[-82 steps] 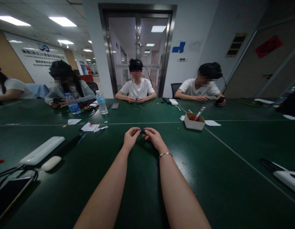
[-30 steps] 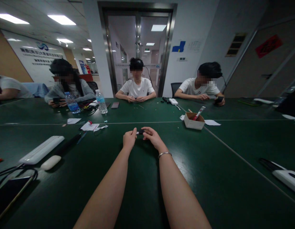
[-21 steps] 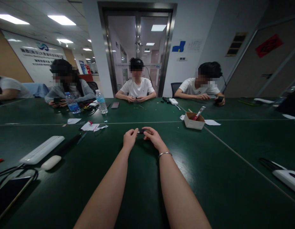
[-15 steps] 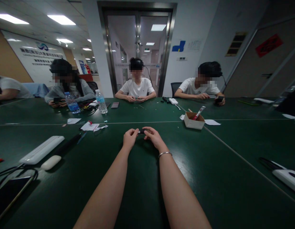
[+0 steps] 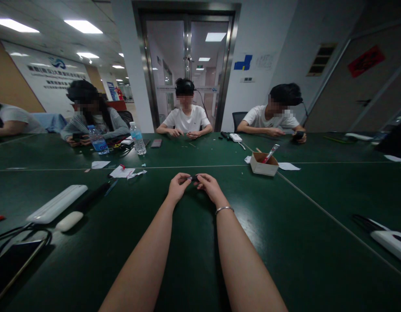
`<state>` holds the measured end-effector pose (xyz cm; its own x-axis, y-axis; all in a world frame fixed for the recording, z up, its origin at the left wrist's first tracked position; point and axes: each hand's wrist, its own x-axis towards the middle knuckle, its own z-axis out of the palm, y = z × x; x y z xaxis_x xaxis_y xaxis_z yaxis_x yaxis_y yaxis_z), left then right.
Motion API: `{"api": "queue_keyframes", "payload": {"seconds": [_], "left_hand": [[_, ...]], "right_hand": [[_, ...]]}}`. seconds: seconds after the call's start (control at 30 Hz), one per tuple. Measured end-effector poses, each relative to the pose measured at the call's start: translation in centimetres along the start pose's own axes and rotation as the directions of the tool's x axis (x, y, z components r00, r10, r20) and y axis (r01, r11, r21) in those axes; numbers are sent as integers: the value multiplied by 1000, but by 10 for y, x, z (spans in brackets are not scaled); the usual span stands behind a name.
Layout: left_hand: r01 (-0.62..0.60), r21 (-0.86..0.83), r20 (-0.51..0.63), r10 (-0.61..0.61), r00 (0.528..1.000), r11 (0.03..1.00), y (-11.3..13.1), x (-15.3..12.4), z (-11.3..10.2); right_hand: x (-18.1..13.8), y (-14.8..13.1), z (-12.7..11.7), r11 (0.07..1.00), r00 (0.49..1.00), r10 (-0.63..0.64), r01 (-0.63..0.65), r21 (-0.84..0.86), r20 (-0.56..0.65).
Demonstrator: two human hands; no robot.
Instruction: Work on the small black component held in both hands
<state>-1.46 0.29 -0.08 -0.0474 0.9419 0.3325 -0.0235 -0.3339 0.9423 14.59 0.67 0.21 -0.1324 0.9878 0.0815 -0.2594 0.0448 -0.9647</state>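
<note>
My left hand (image 5: 179, 187) and my right hand (image 5: 211, 187) meet just above the table, in the middle of the head view. Between their fingertips is a small black object with a silvery end (image 5: 194, 178), too small to tell its kind. My left hand pinches the silvery end on the left. On the right, the fingers of my right hand are closed around the black part, which they partly hide. A bracelet (image 5: 224, 209) circles my right wrist.
Across the green table (image 5: 194, 149) sit several people. A small box (image 5: 264, 168) with tools stands ahead to the right. White paper scraps (image 5: 122, 172) and water bottles (image 5: 137, 138) are ahead left. Nearer left lie a white power bank (image 5: 57, 204), a white case (image 5: 69, 221) and a phone (image 5: 17, 260).
My left fingers have shifted slightly up and right along the small black object, and its angle has changed a little. Both forearms are nearly still.
</note>
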Motion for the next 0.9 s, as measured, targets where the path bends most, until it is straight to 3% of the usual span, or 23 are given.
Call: {"api": "queue_keyframes", "payload": {"seconds": [0.23,0.3,0.47,0.63,0.8,0.9], "left_hand": [[243,-11,-60,-243,968,970,6,-2,0],[225,24,-30,-224,974,974,6,-2,-1],[36,11,11,-36,999,999,3,-1,-2],[201,-7,-20,-201,979,980,3,0,-1],[48,29,-37,-46,998,998,7,-2,1],[85,-8,-60,-86,995,996,8,-2,2]], "right_hand": [[-2,-2,1,1000,1000,3,-3,-5,20],[-2,-2,1,1000,1000,4,-4,-5,24],[-1,-2,0,1000,1000,-8,8,-6,23],[-1,-2,0,1000,1000,-10,11,-23,28],[0,-1,0,1000,999,-13,13,-25,30],[0,0,1,999,1000,-15,16,-29,25]]}}
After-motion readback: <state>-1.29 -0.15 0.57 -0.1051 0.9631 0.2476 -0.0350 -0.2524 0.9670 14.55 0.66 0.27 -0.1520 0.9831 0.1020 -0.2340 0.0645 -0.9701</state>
